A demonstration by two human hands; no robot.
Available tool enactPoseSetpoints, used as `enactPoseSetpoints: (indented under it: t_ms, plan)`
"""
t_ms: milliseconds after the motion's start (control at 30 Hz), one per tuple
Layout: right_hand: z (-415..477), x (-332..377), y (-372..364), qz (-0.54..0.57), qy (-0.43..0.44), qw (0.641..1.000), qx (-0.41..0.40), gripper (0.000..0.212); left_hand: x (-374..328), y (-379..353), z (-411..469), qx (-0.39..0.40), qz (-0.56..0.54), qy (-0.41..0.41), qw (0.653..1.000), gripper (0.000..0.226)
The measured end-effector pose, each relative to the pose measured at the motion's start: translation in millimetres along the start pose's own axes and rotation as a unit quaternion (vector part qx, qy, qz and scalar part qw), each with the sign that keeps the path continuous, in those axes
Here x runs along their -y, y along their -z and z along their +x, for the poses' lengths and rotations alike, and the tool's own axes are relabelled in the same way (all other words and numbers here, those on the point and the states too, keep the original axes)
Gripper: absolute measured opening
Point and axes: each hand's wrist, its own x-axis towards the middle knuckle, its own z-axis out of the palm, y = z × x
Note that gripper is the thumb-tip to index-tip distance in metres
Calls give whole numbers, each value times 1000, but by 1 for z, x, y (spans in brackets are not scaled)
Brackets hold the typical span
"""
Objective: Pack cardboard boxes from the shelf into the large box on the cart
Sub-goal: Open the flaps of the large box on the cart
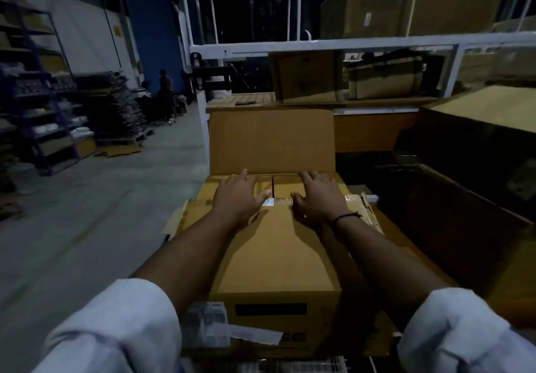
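Note:
A large cardboard box (275,259) stands in front of me, its far flap (271,140) raised upright. Smaller boxes (287,187) fill its far end, flush with the rim. My left hand (239,195) lies flat on the left small box, fingers spread. My right hand (320,198) rests palm down on the right one, near a strip of tape and a white label (268,202). Neither hand grips anything. More cardboard boxes (307,76) sit on the white-framed shelf behind.
The white shelf frame (319,44) crosses ahead, with a big box (406,4) on top. Dark cartons (470,146) stand to the right. To the left is concrete floor (101,198), blue racking (40,97) and people (165,88) far off.

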Motion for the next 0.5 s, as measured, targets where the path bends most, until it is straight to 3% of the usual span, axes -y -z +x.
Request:
enactPoseSetpoints:
  t_ms: [233, 500]
  plan:
    - [1, -5, -12, 37, -16, 999, 24, 37, 0, -3, 2, 13, 23, 12, 1000, 62]
    - [-10, 5, 26, 35, -2, 999, 9, 31, -5, 35, -6, 23, 38, 30, 999, 59]
